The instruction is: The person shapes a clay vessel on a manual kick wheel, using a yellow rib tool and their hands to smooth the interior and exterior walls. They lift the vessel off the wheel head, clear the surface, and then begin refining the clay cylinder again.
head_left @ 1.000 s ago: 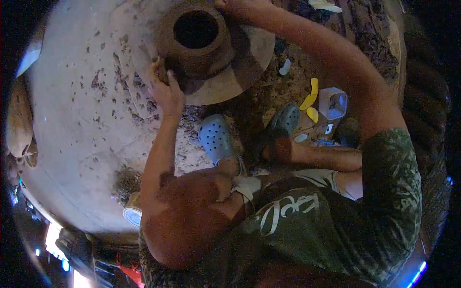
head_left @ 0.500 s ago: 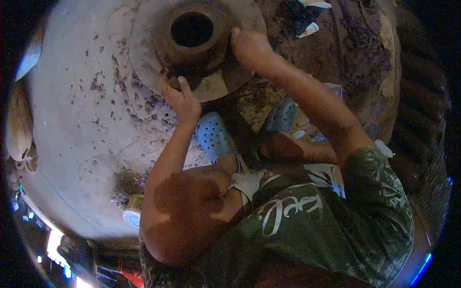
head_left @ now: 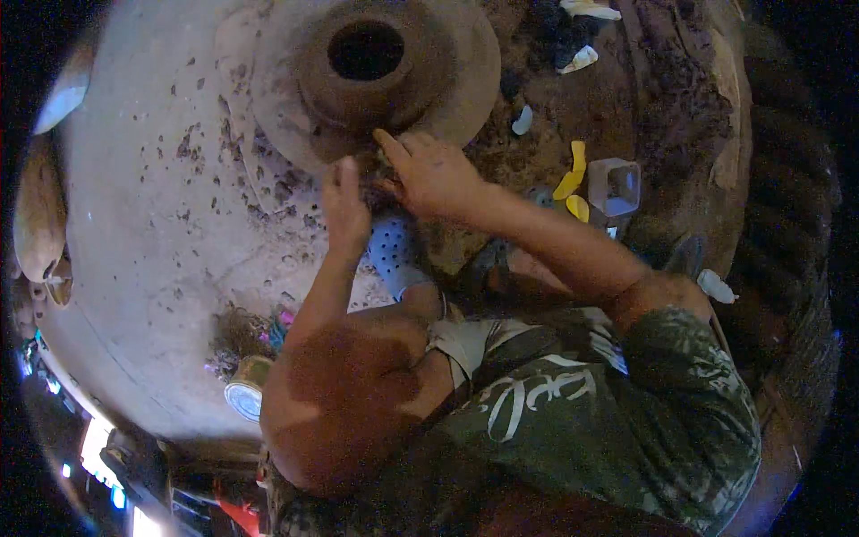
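Observation:
A brown clay pot (head_left: 315,100) with a round dark mouth stands on a wide, round clay-smeared disc (head_left: 474,89). Close to the disc's near edge, my left hand (head_left: 349,210) is raised with its fingers stretched out, holding nothing that I can see. My right hand (head_left: 438,179) is beside it, just below the pot's near side. Its fingers point left and curl round something small and dark, which I cannot make out. Whether the right fingertips touch the disc is unclear.
Yellow pieces (head_left: 573,174) and a clear square container (head_left: 616,188) lie at the right. A pale curved piece (head_left: 523,121) is nearer the disc. My blue clog (head_left: 394,246) is below my hands. A tin (head_left: 246,389) stands at lower left.
Both hands have come off the pot's sides. The right hand has moved left and nearer to me, next to the left hand; the yellow pieces and container are now uncovered.

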A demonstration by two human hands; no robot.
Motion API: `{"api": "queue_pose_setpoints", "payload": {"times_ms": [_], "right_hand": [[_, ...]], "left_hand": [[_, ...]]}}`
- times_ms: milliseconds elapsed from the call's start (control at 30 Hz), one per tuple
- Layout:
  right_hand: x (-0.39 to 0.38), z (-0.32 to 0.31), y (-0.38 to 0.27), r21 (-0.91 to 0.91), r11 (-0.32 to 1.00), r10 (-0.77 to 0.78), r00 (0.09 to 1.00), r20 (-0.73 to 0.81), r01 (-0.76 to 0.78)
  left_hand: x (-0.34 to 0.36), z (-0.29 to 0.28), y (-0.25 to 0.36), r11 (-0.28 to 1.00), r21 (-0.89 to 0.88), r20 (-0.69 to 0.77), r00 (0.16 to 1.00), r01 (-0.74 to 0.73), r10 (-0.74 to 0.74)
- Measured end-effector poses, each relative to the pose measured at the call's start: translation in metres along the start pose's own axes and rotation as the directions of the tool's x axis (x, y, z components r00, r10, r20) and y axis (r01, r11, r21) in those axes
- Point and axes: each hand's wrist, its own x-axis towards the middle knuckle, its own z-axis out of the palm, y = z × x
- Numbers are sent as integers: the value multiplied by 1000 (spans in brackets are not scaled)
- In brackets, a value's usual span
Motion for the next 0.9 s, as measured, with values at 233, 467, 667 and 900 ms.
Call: {"api": "queue_pose_setpoints", "payload": {"times_ms": [233,467,667,900], "right_hand": [[-26,-1,30,33,985,-163,873,459,167],[-45,-12,26,391,907,85,977,197,-157],[-50,-4,32,269,962,15,996,91,-39],[-41,-10,49,79,997,8,996,89,-15]], "left_hand": [[-3,8,-36,947,258,334,901,193,-275],[8,7,-44,985,164,515,856,-55,-39],[-6,16,-30,992,-108,482,876,70,-10],[26,-3,-23,990,67,122,985,-128,119]]}}
